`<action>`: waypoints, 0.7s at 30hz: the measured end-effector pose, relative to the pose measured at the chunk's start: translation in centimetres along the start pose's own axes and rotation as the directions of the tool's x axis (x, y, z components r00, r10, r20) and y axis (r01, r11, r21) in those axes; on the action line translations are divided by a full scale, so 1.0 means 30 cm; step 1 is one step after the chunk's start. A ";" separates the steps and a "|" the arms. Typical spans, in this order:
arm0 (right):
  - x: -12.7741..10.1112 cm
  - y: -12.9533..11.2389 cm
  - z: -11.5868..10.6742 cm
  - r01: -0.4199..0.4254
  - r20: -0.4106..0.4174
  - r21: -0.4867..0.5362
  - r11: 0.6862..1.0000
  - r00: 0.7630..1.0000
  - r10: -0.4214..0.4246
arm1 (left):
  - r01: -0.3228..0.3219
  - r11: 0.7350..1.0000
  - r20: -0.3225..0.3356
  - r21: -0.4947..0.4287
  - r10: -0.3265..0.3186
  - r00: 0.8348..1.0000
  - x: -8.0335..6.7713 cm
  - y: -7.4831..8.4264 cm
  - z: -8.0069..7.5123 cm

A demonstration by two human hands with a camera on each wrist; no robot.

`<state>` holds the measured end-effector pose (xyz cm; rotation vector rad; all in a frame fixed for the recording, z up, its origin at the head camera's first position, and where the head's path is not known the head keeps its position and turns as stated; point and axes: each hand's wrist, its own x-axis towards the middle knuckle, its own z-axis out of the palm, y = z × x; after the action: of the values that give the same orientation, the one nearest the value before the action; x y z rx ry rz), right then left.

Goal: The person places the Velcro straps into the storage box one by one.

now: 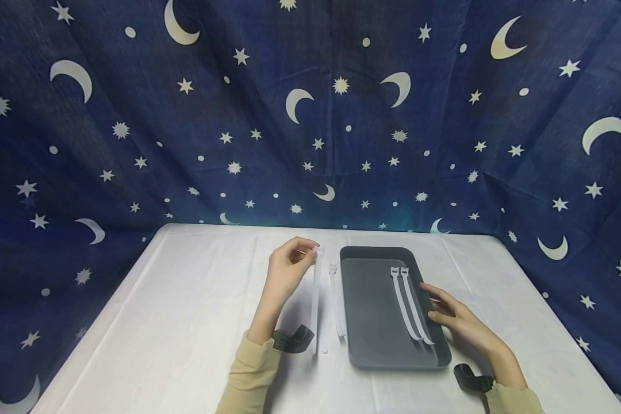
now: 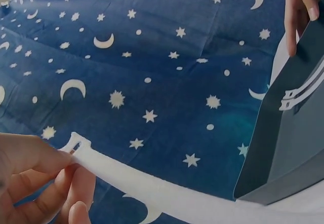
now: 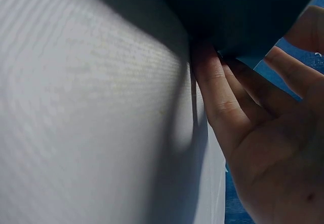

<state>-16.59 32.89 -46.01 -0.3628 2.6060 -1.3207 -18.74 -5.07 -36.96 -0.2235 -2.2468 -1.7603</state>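
Your left hand [image 1: 288, 265] pinches the slotted head of a white strap [image 1: 316, 299] just left of the dark tray [image 1: 372, 322] on the bench [image 1: 186, 322], while your right hand [image 1: 452, 316], fingers straight, touches the tray's right rim.

A white-clothed table [image 1: 186, 322] stands before a star-and-moon navy backdrop [image 1: 186, 115].

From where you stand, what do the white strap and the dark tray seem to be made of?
The white strap looks like soft, matte fabric or flexible plastic: it bends where the left hand pinches it. The dark tray looks like moulded plastic, smooth and slightly glossy.
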 end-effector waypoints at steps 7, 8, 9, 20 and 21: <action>0.001 0.000 0.000 -0.003 0.004 0.012 1.000 1.000 0.003 | 0.009 0.999 0.021 -0.035 -0.008 1.000 -0.011 0.010 0.026; 0.001 0.001 0.000 -0.001 0.005 0.014 1.000 1.000 0.001 | 0.013 0.999 0.023 -0.040 -0.012 1.000 -0.012 0.012 0.030; 0.002 0.003 0.000 0.001 0.002 0.008 1.000 1.000 -0.001 | 0.017 0.999 0.025 -0.044 -0.016 1.000 -0.014 0.014 0.034; 0.002 -0.003 -0.001 -0.008 0.001 -0.014 1.000 1.000 0.008 | 0.041 0.999 0.054 -0.028 -0.039 0.998 -0.024 0.036 0.067; 0.002 -0.004 -0.001 -0.009 0.001 -0.015 1.000 1.000 0.009 | 0.036 0.999 0.055 -0.037 -0.034 0.998 -0.027 0.037 0.069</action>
<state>-16.64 32.83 -45.88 -0.3538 2.6148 -1.2987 -17.90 -2.74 -36.63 -0.2447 -2.2696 -1.8373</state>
